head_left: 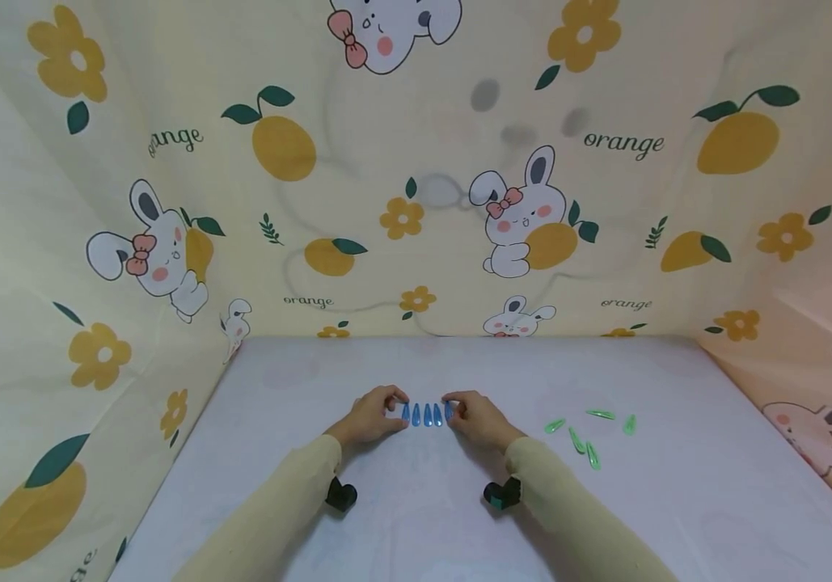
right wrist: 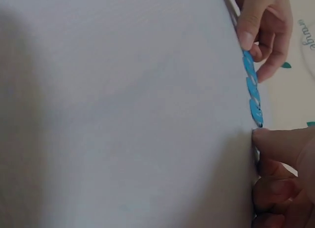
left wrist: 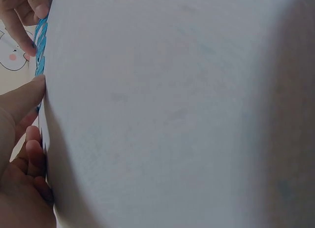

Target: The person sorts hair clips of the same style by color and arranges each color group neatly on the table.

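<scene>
Left hand (head_left: 368,416) has thumb and index finger pinching the leftmost blue clip (head_left: 406,412) by its 2 ends, near and far, with the remaining fingers curled behind. Next, 3 blue clips (head_left: 427,415) lie side by side on the white table (head_left: 299,372), making a row of 5 with the 2 end clips, and the right hand (head_left: 481,419) pinches the rightmost blue clip (head_left: 449,411) between thumb and index finger. Farther right, 5 green clips (head_left: 593,455) lie scattered at various angles, beyond the right sleeve (head_left: 568,493).
</scene>
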A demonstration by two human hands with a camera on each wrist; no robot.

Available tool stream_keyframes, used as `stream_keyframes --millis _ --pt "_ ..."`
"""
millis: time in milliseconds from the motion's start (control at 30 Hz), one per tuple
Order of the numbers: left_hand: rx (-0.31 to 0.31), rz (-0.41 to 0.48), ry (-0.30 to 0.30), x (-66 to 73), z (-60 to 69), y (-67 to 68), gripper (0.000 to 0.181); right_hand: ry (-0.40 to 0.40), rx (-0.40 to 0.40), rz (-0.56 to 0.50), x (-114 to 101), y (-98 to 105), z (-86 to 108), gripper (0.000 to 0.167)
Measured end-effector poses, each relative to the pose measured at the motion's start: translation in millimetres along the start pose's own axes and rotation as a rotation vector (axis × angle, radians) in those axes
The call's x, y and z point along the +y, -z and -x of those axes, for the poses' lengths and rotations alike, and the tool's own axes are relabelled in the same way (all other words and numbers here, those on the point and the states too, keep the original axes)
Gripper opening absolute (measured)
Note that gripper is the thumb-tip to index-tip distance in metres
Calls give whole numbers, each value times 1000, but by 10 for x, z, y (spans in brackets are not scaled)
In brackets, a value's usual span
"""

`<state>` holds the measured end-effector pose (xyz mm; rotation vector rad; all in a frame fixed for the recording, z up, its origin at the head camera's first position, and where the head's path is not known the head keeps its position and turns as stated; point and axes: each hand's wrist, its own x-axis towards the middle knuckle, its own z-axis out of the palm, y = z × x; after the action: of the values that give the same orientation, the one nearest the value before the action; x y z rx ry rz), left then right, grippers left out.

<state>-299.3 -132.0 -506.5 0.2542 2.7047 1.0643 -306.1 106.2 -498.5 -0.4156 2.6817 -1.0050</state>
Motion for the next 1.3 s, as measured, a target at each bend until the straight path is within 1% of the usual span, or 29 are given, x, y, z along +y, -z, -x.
stream_keyframes --millis 133,267,433,733,900,1067,1200,1300 --pt "0 5 4 16 12 0 38 -6 -5 23 -4 -5 12 46" --pt "3 7 23 30 15 -3 37 -21 -18 27 -2 -9 15 48" --pt "2 4 26 49 23 -5 38 -38 -20 34 -6 -15 29 50" --pt "-7 9 27 44 22 11 38 -18 -10 30 -19 -21 37 50" --pt "-4 12 27 32 18 18 38 11 -2 29 -5 -31 26 51" --pt "4 15 41 21 7 -2 37 -10 -3 28 -2 -29 24 54" --pt "4 12 31 17 2 -1 37 0 -4 39 -1 -27 31 57" --pt "1 14 23 20 -2 6 37 4 -5 27 3 -20 35 57"
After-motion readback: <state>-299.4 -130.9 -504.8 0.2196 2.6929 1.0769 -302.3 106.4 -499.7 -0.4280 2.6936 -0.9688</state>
